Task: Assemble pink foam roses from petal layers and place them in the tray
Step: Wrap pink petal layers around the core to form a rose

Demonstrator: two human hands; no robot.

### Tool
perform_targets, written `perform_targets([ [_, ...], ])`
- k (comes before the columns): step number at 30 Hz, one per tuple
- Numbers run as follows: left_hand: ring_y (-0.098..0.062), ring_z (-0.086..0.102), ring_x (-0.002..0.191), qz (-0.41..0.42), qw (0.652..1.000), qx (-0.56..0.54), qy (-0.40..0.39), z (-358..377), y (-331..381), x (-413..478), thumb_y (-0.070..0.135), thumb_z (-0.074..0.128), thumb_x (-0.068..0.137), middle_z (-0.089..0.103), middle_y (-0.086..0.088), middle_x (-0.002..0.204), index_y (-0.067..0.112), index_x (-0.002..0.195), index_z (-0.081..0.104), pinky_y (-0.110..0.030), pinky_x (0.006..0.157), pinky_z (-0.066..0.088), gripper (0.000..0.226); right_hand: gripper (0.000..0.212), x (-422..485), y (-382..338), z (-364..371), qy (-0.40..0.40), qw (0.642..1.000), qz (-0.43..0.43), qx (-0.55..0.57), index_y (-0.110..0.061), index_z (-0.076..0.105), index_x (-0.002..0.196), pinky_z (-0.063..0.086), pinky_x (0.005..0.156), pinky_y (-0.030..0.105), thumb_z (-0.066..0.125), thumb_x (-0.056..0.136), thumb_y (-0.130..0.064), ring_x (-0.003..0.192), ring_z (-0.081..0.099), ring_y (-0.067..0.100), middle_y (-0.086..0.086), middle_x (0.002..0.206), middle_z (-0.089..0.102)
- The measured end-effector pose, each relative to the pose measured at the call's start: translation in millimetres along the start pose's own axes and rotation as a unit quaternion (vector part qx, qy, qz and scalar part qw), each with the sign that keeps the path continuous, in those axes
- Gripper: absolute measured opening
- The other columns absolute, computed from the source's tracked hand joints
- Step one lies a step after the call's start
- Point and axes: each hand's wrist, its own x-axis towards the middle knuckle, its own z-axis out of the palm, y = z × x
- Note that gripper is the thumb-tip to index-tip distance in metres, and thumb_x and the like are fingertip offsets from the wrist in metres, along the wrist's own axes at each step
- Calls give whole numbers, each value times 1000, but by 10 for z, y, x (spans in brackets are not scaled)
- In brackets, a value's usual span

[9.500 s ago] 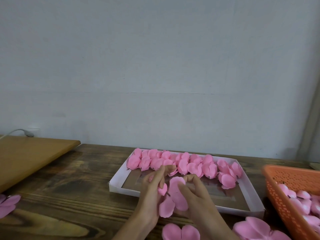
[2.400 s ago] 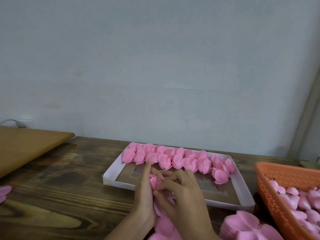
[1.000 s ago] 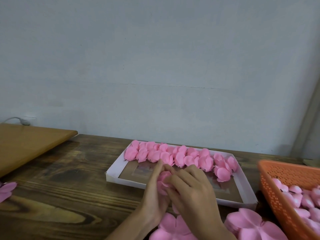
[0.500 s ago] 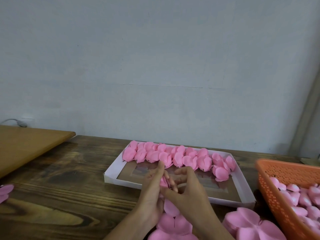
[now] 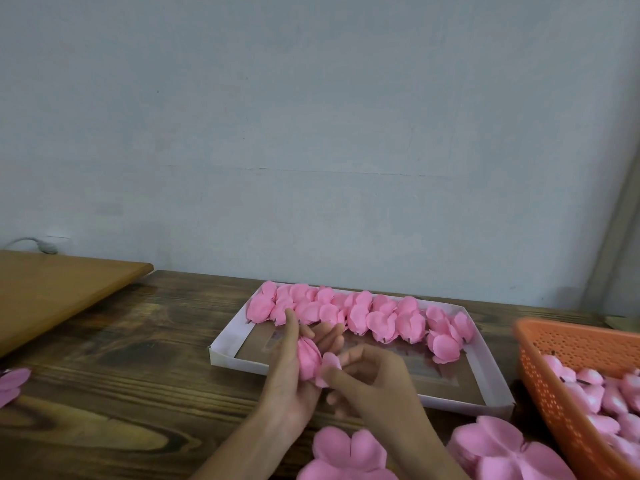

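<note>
A half-built pink foam rose [image 5: 308,356] sits in my left hand [image 5: 294,379], whose fingers curl round it just in front of the white tray [image 5: 486,372]. My right hand [image 5: 370,382] pinches one loose petal [image 5: 330,363] of that rose at its right side. A row of finished pink roses [image 5: 360,311] lies along the tray's far edge. Flat pink petal layers [image 5: 349,452] lie on the table below my hands, and a stack of them [image 5: 498,452] lies to the right.
An orange perforated basket [image 5: 554,355] holding several pink rose buds stands at the right edge. A light wooden board [image 5: 52,289] lies at the left, a stray petal layer [image 5: 12,384] at the table's left edge. A grey wall rises behind the dark wooden table [image 5: 121,375].
My hands have shifted slightly; the right hand has drawn back from the bud and now pinches a single petal at its side. The bud shows more fully in my left hand.
</note>
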Motion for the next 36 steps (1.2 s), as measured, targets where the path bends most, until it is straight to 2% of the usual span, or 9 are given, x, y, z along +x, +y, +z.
perform_targets([
  [2, -21, 79, 87, 0, 1000, 3, -9, -10, -8, -4, 63, 75, 64, 79, -7, 94, 21, 57, 63, -33, 71, 63, 45, 14, -5, 21, 27, 21, 999, -32, -18, -7, 71, 82, 56, 58, 35, 83, 85, -13, 59, 67, 18, 10, 74, 77],
  [6, -27, 76, 110, -4, 998, 53, -23, -47, -30, -25, 67, 72, 71, 77, -10, 118, 16, 75, 66, -50, 96, 57, 51, 13, -11, 55, 62, 40, 996, -66, -49, -21, 74, 79, 60, 71, 45, 84, 77, -13, 71, 73, 29, 7, 75, 76],
  [10, -26, 78, 91, 2, 997, 66, -37, -20, -46, -58, 69, 71, 69, 78, -9, 103, 19, 66, 68, -42, 68, 63, 49, 12, -31, 68, 85, 50, 991, -98, -75, -31, 74, 80, 56, 62, 25, 81, 72, -36, 64, 69, 9, -4, 73, 75],
  [13, -28, 76, 88, 1, 997, 64, -40, -14, -48, -59, 69, 70, 70, 76, -9, 98, 18, 64, 64, -44, 68, 62, 51, 10, -17, 89, 83, 48, 989, -107, -87, -28, 77, 83, 51, 62, 17, 83, 80, -21, 66, 70, 6, -7, 76, 77],
  [21, -26, 75, 85, -14, 998, 49, -38, -18, -11, -60, 68, 65, 76, 75, -4, 95, 20, 64, 62, -45, 69, 61, 49, 33, -32, 98, 74, 67, 975, -146, -151, -34, 74, 91, 52, 60, 15, 86, 76, -7, 70, 71, 4, -17, 85, 76],
  [27, -26, 77, 79, 14, 992, 116, -44, 21, -5, -105, 72, 68, 68, 77, -17, 92, 22, 72, 74, -32, 55, 59, 51, 32, -61, 179, 102, 115, 903, -270, -312, -38, 73, 88, 46, 59, 9, 89, 61, -33, 72, 63, -7, -21, 81, 69],
  [30, -31, 78, 83, 39, 988, 133, -69, 44, -31, -127, 65, 74, 74, 74, -16, 84, 19, 83, 78, -34, 57, 60, 47, 28, -44, 200, 100, 153, 880, -299, -335, -36, 71, 82, 40, 59, 4, 91, 63, -29, 64, 57, -12, -21, 77, 67],
  [33, -30, 75, 80, 30, 984, 125, -121, 41, -26, -156, 54, 94, 67, 71, -18, 89, 10, 105, 72, -35, 61, 60, 63, 28, -22, 203, 70, 178, 867, -296, -360, -34, 72, 79, 47, 56, 12, 94, 66, -22, 63, 62, -3, -19, 75, 66],
  [36, -25, 70, 74, 27, 976, 132, -170, 22, -3, -162, 35, 104, 60, 71, -19, 96, 8, 112, 71, -33, 62, 59, 66, 27, -21, 178, 33, 170, 861, -292, -380, -38, 73, 95, 48, 51, 21, 86, 73, -30, 65, 58, -2, -17, 83, 61],
])
